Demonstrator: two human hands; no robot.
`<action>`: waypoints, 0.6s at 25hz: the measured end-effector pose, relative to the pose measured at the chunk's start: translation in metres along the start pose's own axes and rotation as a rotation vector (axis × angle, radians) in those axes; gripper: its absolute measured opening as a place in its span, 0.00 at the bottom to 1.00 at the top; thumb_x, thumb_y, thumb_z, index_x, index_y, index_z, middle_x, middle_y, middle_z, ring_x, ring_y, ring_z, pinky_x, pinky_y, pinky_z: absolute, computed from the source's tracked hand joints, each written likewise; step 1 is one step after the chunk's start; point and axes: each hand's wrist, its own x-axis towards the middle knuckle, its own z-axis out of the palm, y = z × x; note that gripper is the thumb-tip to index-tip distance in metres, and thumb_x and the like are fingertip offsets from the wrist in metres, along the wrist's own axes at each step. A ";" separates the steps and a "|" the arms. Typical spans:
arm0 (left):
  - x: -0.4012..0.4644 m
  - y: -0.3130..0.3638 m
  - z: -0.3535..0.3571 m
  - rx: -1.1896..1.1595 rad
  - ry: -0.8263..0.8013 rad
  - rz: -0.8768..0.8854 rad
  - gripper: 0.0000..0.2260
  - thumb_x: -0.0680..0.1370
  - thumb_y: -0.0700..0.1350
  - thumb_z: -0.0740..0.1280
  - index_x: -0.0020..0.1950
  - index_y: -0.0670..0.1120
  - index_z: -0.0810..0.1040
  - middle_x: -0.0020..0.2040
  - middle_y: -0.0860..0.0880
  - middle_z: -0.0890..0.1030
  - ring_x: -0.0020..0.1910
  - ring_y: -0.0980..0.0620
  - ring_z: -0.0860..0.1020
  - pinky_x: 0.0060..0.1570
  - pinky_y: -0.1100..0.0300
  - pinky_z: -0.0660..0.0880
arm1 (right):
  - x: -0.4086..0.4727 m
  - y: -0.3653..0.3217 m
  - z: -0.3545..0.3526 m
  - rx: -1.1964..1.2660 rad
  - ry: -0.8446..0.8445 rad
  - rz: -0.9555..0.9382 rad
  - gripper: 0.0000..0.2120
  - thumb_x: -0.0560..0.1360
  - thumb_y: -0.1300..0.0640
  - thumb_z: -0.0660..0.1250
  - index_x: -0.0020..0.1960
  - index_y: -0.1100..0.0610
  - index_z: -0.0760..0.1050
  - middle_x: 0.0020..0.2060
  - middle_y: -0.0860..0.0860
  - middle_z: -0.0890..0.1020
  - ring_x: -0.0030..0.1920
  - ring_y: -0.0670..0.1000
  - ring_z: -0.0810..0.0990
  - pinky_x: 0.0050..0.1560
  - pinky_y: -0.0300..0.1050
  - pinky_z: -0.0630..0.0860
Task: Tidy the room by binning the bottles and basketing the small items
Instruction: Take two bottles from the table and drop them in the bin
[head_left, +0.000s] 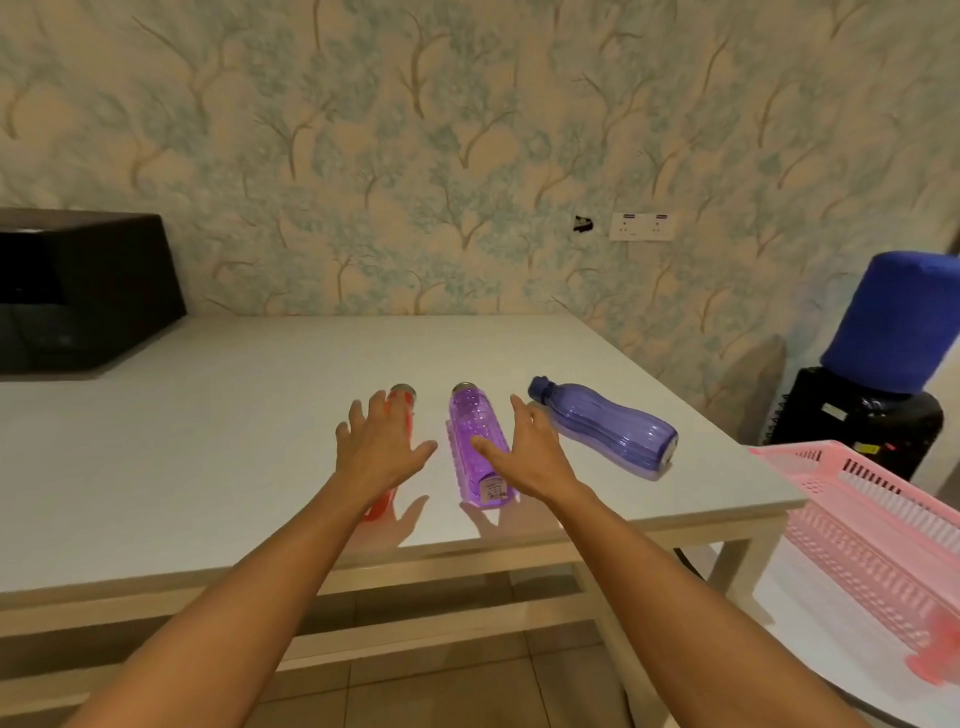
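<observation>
Hands spread, gripping nothing: left hand over red bottle, right hand beside purple bottle, blue bottle lying right on bench.

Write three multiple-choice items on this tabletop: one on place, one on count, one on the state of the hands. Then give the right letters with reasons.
1. Where does the dark blue bottle lie?
A. right of the purple bottle
B. inside the pink basket
C. on the floor

2. How many bottles lie on the white table?
A. one
B. three
C. five

3. What are the hands doing?
A. each grips a bottle
B. both are spread open above the bottles
C. both rest in the basket

Answers:
1 A, it lies on the table at the right end of the row.
2 B, the red bottle, purple and dark blue ones.
3 B, the left hand and right hand show straight fingers curled round nothing.
</observation>
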 end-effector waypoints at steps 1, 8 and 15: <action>0.001 -0.005 0.003 0.007 -0.054 -0.057 0.44 0.72 0.69 0.66 0.80 0.51 0.53 0.80 0.43 0.57 0.78 0.34 0.56 0.71 0.34 0.61 | 0.005 -0.005 0.004 -0.015 -0.022 0.029 0.48 0.74 0.30 0.65 0.83 0.51 0.47 0.81 0.58 0.55 0.78 0.64 0.60 0.73 0.64 0.67; 0.011 -0.024 0.021 -0.044 -0.226 -0.259 0.56 0.67 0.70 0.71 0.81 0.52 0.40 0.78 0.41 0.60 0.72 0.36 0.69 0.63 0.41 0.73 | 0.025 -0.025 0.044 -0.074 -0.102 0.209 0.55 0.71 0.31 0.69 0.82 0.47 0.39 0.77 0.59 0.63 0.73 0.65 0.69 0.68 0.61 0.74; 0.004 -0.025 0.023 -0.007 -0.178 -0.277 0.46 0.70 0.61 0.74 0.80 0.50 0.51 0.68 0.44 0.72 0.59 0.42 0.79 0.46 0.52 0.75 | 0.019 -0.023 0.045 -0.035 -0.080 0.246 0.44 0.74 0.43 0.72 0.80 0.54 0.52 0.63 0.57 0.75 0.58 0.58 0.79 0.56 0.54 0.82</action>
